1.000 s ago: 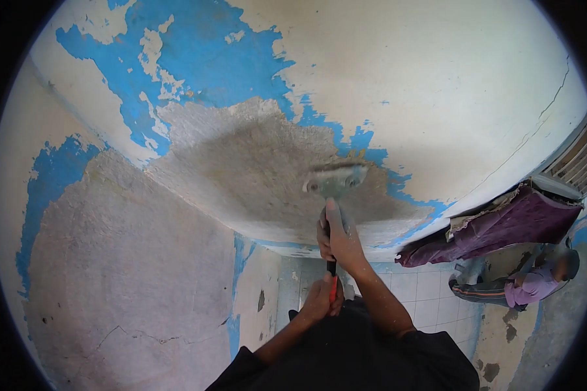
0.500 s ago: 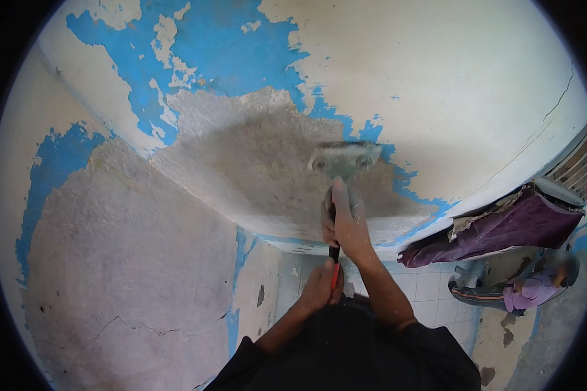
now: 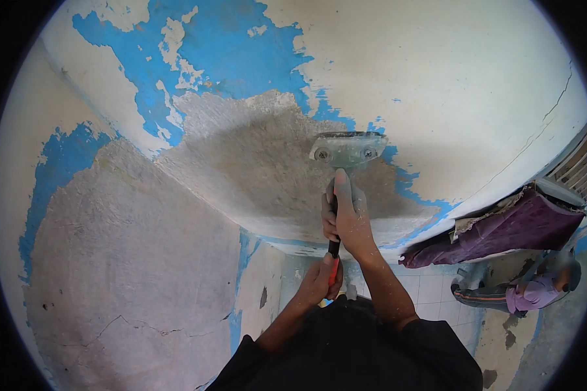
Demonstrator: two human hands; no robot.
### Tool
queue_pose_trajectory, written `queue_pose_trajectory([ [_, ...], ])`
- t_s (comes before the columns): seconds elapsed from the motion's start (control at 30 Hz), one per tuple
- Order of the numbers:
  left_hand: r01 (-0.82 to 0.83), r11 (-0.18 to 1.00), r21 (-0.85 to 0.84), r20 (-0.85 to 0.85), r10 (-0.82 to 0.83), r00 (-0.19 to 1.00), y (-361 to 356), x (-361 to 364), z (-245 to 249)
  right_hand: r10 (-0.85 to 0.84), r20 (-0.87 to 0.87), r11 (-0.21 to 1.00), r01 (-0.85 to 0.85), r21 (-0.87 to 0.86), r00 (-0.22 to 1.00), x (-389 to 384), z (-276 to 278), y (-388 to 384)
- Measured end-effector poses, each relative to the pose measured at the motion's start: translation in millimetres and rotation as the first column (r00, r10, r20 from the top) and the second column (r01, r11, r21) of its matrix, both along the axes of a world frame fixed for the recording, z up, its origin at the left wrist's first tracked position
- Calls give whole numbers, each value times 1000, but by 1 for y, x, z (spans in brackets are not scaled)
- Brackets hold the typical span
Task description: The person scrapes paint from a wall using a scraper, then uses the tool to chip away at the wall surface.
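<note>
A long-handled scraper [image 3: 347, 150] with a wide flat head and two screws lies against the wall [image 3: 261, 153], at the border between bare grey plaster and blue paint [image 3: 241, 55]. My right hand [image 3: 347, 212] is wrapped round the upper part of its black handle, the thumb pointing up toward the head. Lower down, my left hand [image 3: 319, 279] grips the red and black end of the handle, close to my body. Pale dust coats the fingers of my right hand.
Another person [image 3: 535, 293] in a purple top is at the lower right. A dark purple cloth [image 3: 502, 225] hangs near a slatted opening [image 3: 574, 166] on the right. Light floor tiles [image 3: 427, 287] show below. A second wall [image 3: 137, 260] stands on the left.
The scraper head has moved slightly up the wall and looks sharper, with both hands still on the handle. The view has shifted a little.
</note>
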State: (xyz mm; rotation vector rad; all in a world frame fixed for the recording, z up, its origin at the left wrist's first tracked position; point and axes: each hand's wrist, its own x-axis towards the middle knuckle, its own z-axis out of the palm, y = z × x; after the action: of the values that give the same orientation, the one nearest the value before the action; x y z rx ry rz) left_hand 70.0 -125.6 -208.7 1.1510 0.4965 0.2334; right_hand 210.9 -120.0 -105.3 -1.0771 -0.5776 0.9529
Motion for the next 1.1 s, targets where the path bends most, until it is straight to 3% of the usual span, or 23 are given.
queue_pose_trajectory([
  [0.13,8,998,-68,18,-7,1000,-13,-5,-28,15,-18,999,-16,-37,1000,-5,-24,-4],
  [0.23,2,974,-227,-20,-7,1000,-23,-13,-40,-4,-17,990,1,-139,1000,-13,-51,-3],
  [0.43,-9,996,-84,-68,3,998,-4,-11,-17,-16,-2,998,16,-68,1000,-11,-26,5],
  [0.73,-64,984,-164,-46,57,997,-26,-12,-32,29,-38,990,-34,-140,999,-12,-45,-3],
  [0.83,-39,999,-12,16,39,999,-9,-2,-8,-8,-7,1000,8,-26,1000,-5,-4,1],
  [0.93,-19,1000,-25,24,19,1000,-5,5,4,-14,4,1000,14,-16,1000,0,20,1],
  [1.1,-6,986,-164,-16,4,1000,-22,-6,-29,-8,-4,995,8,-103,1000,-9,-34,-6],
])
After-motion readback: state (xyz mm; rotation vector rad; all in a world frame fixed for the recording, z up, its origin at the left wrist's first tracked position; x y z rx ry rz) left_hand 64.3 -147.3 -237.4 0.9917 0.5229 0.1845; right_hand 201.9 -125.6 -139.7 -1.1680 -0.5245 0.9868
